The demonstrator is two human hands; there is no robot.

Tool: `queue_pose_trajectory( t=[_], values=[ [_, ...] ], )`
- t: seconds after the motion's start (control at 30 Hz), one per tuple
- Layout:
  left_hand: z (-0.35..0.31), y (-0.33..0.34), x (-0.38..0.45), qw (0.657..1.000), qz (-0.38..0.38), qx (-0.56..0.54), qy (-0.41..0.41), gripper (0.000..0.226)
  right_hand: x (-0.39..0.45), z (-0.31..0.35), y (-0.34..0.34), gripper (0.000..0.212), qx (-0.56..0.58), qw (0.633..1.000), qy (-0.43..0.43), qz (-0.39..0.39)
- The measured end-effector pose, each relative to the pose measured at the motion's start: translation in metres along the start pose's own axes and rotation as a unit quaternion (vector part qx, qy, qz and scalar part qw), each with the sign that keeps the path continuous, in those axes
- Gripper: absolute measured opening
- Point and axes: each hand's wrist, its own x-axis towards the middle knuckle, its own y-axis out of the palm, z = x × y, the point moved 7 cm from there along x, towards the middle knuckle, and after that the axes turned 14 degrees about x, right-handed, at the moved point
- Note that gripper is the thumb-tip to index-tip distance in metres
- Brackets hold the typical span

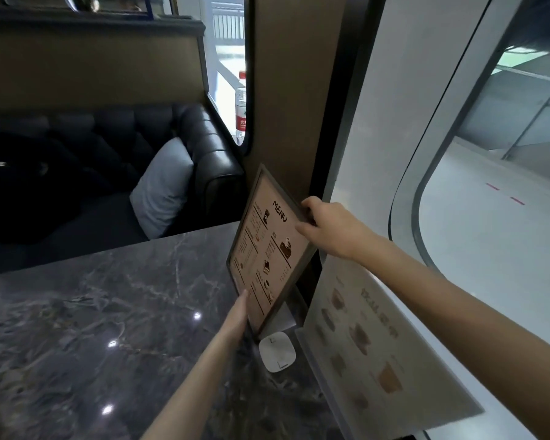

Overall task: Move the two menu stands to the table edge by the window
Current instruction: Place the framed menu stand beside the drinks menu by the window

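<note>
"MENU" in black hand-lettering, top of the framed menu stand (269,252), centre of frame; item lines below it too small to read. Second menu stand (372,341), lower right: large heading characters, blurred, unreadable. Water bottle (241,106), upper centre: red label, print illegible. Black jacket (29,173), left: white lettering, partly cut off, unclear.

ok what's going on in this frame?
A person holds the dark-framed menu stand marked MENU with both hands at the window edge of the grey marble table. The right hand grips its upper edge and the left hand supports its lower edge. The stand is tilted, not yet settled. The clear acrylic drinks menu stand already stands by the window, with a small white square device between the two.
</note>
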Motion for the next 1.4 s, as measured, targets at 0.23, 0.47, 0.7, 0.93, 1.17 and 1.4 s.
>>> queue_pose_trajectory(
  t=[0.23,0.47,0.7,0.93,1.17,1.4],
  values=[
    [0.021,0.008,0.018,0.994,0.013,-0.087,-0.064,0.056,0.024,-0.025,0.007,0.018,0.095,0.99,0.092,0.052],
    [0.027,0.02,0.028,0.986,0.039,-0.156,-0.055,0.053,0.032,-0.031,0.003,0.018,0.148,0.981,0.118,0.048],
    [0.028,0.038,0.034,0.981,0.074,-0.176,-0.026,0.061,0.034,-0.035,-0.009,0.022,0.102,0.989,0.104,0.018],
    [0.022,0.051,0.039,0.971,0.098,-0.215,-0.026,0.07,0.032,-0.046,-0.018,0.017,0.112,0.986,0.119,0.016],
    [0.016,0.053,0.039,0.971,0.111,-0.212,-0.021,0.064,0.031,-0.052,-0.021,0.017,0.127,0.983,0.132,0.011],
    [0.015,0.054,0.038,0.983,0.108,-0.147,-0.029,0.052,0.029,-0.055,-0.024,0.025,0.134,0.98,0.148,0.002]
  ],
)
